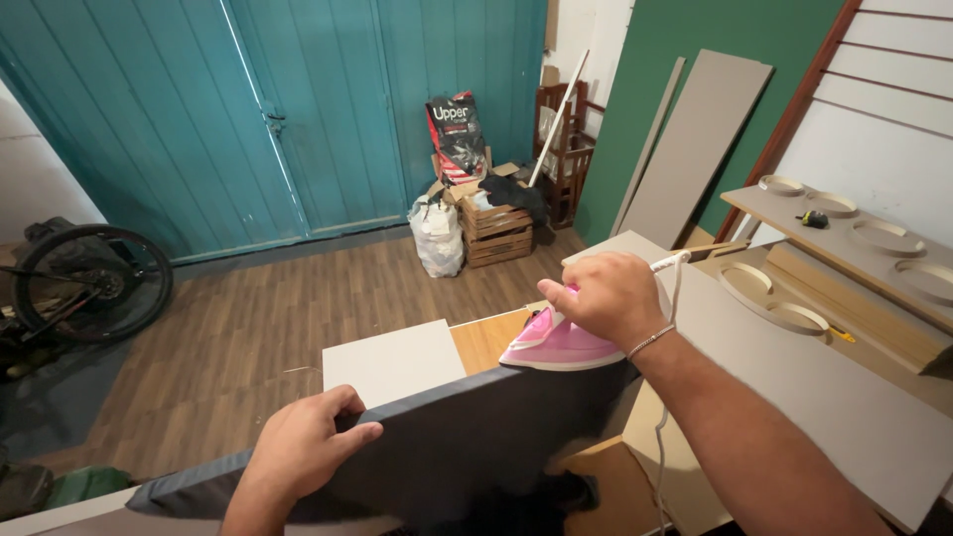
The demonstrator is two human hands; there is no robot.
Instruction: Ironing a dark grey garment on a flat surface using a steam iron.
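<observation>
One pink iron [556, 344] (right hand [608, 295] gripping) — one grey panel [467, 437].

Wood-plank floor [258, 318] carries stacked crates [496, 233], white bag [438, 236], bicycle wheel [91, 283], leaning boards [695, 139].

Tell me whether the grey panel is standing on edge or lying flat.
On edge. The grey panel stands upright, its thin top edge gripped by the left hand, while the right hand presses a pink iron along that edge.
</observation>
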